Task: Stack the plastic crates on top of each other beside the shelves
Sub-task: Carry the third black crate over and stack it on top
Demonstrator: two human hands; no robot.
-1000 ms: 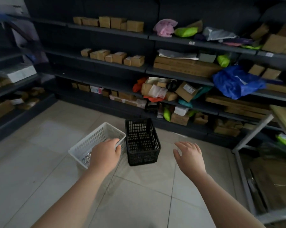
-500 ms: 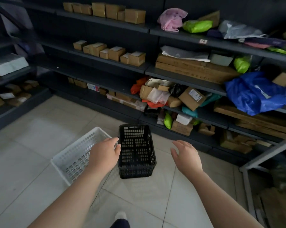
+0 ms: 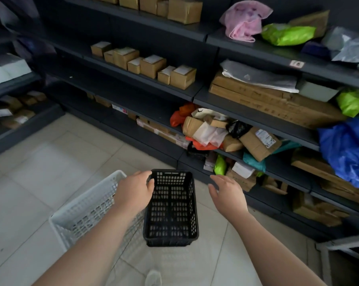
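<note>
At lower centre, the left hand meets the rim of the black crate, grasp undeterminable. Right hand hovers released at its right. White crate stands just left.

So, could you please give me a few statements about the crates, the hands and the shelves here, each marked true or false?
1. The black crate stands on the floor, to the right of the white crate. True.
2. The black crate is already stacked on the white crate. False: both stand on the floor, side by side.
3. The left hand is at the adjoining rims of the two crates. True.
4. The right hand grips the black crate. False: it is open and apart from the crate, to its right.
5. A pink bag lies on the floor. False: it lies on an upper shelf.
</note>
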